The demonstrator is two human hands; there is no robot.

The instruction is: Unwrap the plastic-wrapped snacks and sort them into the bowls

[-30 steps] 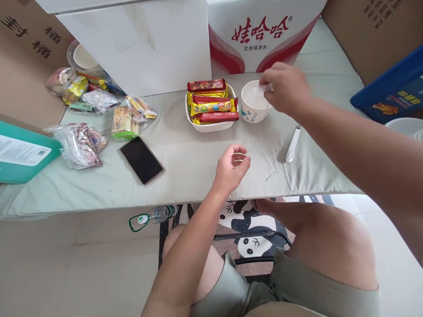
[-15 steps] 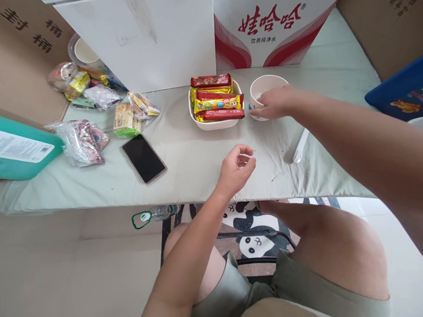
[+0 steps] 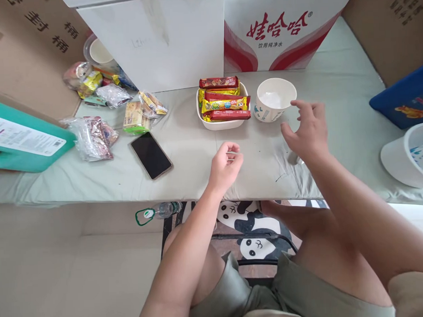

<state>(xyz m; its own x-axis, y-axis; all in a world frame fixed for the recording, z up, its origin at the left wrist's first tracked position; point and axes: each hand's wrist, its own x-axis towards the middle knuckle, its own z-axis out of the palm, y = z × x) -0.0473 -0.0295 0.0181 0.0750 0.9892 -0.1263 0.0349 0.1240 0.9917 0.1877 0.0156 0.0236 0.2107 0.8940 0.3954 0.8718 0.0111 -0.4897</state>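
Paper cup, round-rimmed and white, stands on creased cloth, just right of glossy-wrapped bars; the right hand spreads empty beside it, the left hand, nearer, half-open and empty.

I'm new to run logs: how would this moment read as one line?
left hand: loosely curled, empty | right hand: fingers spread beside cup | cup: upright, right of snack tub
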